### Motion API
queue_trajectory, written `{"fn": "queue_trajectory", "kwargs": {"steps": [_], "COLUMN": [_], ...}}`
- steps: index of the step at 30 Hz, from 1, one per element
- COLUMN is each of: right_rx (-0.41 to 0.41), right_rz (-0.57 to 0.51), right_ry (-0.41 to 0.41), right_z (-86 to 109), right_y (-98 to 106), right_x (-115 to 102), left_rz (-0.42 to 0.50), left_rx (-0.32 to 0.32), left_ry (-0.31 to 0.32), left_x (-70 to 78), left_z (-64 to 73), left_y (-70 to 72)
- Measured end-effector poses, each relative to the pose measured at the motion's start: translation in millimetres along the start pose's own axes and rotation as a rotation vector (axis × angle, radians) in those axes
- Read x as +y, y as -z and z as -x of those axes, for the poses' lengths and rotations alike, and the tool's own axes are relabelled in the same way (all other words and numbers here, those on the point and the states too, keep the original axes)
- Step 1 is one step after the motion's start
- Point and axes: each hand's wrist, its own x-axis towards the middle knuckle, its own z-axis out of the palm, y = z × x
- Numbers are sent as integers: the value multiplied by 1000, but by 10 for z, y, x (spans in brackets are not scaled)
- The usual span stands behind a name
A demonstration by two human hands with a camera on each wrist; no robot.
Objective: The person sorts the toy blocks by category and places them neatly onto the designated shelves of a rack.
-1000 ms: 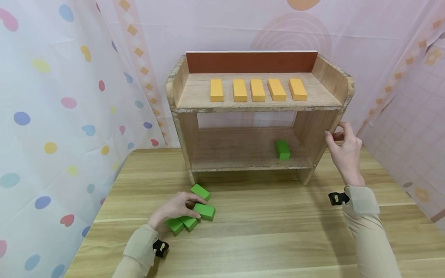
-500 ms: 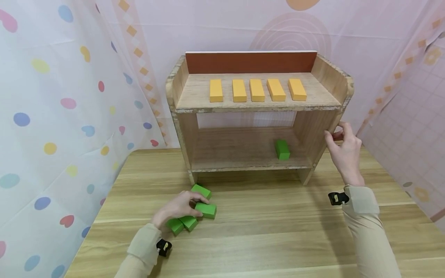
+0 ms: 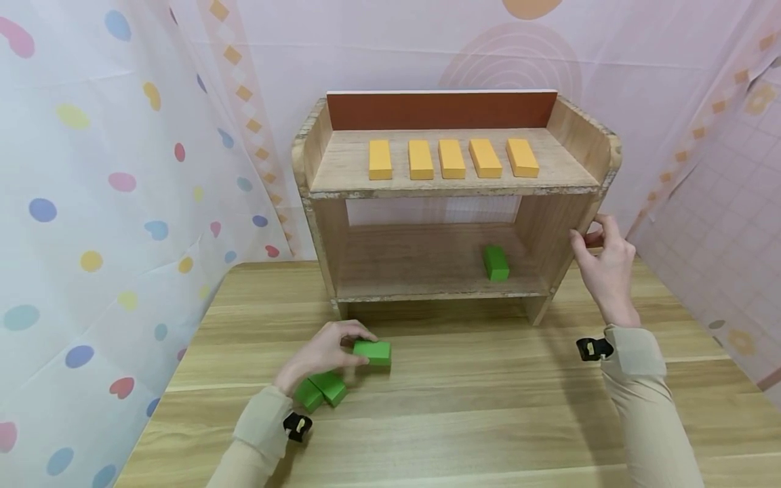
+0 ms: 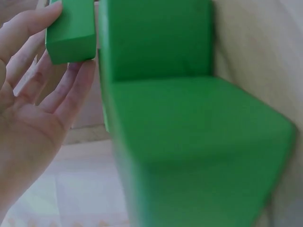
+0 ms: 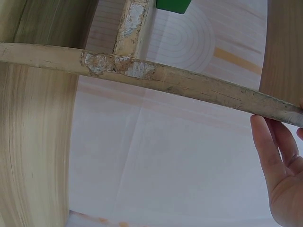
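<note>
My left hand (image 3: pixel 326 354) pinches a green block (image 3: pixel 373 352) between thumb and fingers, just in front of the shelf's left leg. The left wrist view shows this held block (image 4: pixel 72 35) with the thumb on one side and fingers on the other. Two more green blocks (image 3: pixel 330 388) lie on the table beside that hand, large and near in the left wrist view. Over at the wooden shelf (image 3: pixel 427 261), my right hand (image 3: pixel 609 268) grips the edge of the right side panel. One green block (image 3: pixel 496 263) stands on the lower board, toward the right.
Several yellow blocks (image 3: pixel 451 159) lie in a row on the upper board. A brown back strip (image 3: pixel 442 110) runs behind them. The wooden table (image 3: pixel 464 413) extends in front of the shelf. Patterned cloth (image 3: pixel 146 203) hangs at the back and sides.
The left hand has moved forward and right, carrying the green block toward the shelf. Another green block, seen behind it earlier, is now hidden. My right hand has stayed on the side panel.
</note>
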Motion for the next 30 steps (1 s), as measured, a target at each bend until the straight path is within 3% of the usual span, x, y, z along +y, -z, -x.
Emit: {"fn": "queue_trajectory", "kwargs": {"steps": [7,14,22,30], "right_rx": [8,7,3,-6], "right_rz": [-5,-6,-12,-8], "right_ry": [8,6,1,-1], "right_z": [3,3,-1,5], "right_y": [2,0,2,9], "right_x": [4,3,-2,-9], "left_rz": [-1,63,52,62], "left_rx": [141,291,474,521], "left_ry": [-33,-50,-168,-184], "left_x": [142,323,456,581], "left_z": [-179,-386,-613,-794], "left_y": [-2,-60,-170,-294]}}
